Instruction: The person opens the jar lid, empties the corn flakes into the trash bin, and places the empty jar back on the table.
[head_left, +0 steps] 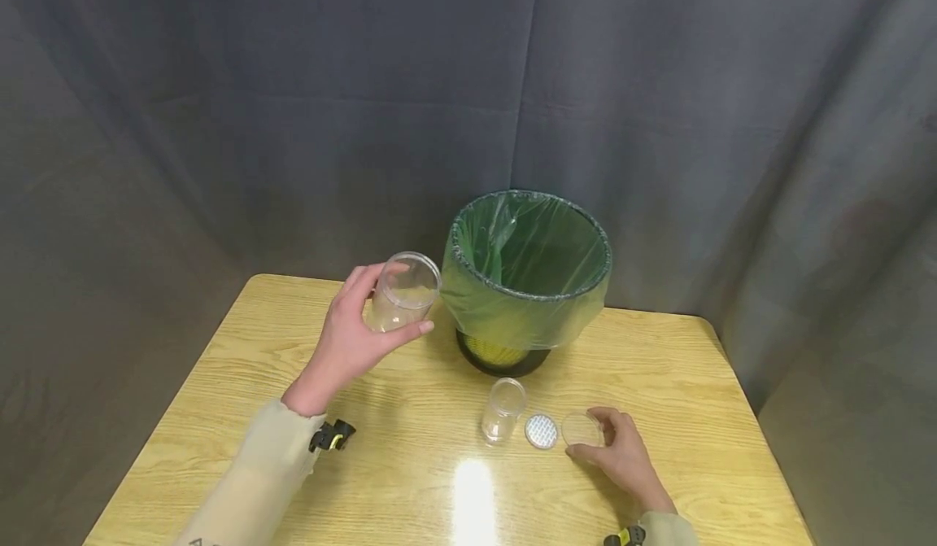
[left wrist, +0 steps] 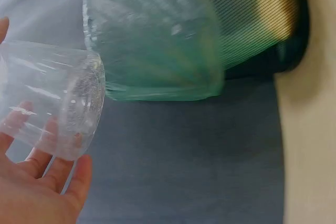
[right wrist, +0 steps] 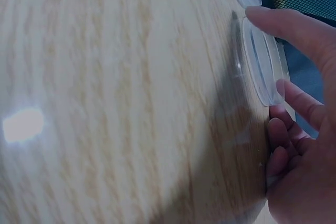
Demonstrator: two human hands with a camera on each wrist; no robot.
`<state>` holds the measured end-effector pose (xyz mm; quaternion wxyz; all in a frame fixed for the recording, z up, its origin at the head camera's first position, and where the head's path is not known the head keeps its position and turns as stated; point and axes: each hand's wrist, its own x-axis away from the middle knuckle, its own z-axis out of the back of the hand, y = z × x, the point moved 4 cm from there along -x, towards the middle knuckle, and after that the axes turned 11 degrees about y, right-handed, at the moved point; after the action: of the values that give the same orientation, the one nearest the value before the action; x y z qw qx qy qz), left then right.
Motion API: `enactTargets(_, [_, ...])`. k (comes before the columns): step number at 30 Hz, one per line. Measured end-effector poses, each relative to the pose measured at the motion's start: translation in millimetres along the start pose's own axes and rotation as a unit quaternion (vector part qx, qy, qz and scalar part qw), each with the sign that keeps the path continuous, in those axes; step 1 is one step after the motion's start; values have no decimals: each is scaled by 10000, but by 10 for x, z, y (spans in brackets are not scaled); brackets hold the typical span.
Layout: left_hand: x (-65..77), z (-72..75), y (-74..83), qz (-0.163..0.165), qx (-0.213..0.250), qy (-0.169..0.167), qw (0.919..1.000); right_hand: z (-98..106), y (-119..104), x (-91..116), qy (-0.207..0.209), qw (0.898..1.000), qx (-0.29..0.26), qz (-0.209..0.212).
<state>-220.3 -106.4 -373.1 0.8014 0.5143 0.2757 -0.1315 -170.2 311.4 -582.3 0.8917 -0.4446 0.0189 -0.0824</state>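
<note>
In the head view my left hand (head_left: 359,318) grips a wide clear plastic jar (head_left: 406,294) in the air, its open mouth tilted up, close left of the bin. The left wrist view shows the fingers curved round the see-through wall of the jar (left wrist: 52,93). At the right, my right hand (head_left: 618,452) pinches a clear round lid (head_left: 581,430) by its edges, at the tabletop. In the right wrist view, thumb and fingertips meet the rim of this lid (right wrist: 260,64).
A green-lined mesh bin (head_left: 527,318) stands at the table's back edge. In front of it are a smaller clear jar (head_left: 503,412) and a round disc with a white patterned top (head_left: 542,431). A grey curtain (head_left: 329,123) hangs behind the wooden table (head_left: 410,465).
</note>
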Motion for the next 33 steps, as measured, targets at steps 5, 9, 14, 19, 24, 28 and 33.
enactTargets(5, [286,-4,-187,297,26,75,9995,-12,10,-10,-33,9999,-67,73])
enactTargets(9, [451,-35,-328,572,74,13,9983,-10,-2,-8,28,9999,10,136])
enactTargets(14, [580,-100,-457,845,131,-172,9962,-11,4,-11,27,9999,-21,117])
enactTargets(19, [654,-163,-519,1044,102,-356,9938,-8,8,-11,62,9999,65,132])
enactTargets(24, [728,-241,-569,1179,95,-463,9919,-6,1,-8,54,10000,-5,81])
enactTargets(28, [798,-324,-602,1253,80,-582,9904,-5,-8,-2,41,9999,-117,19])
enactTargets(33, [870,-433,-627,1437,175,-714,9869,-2,-13,2,68,9999,-140,1])
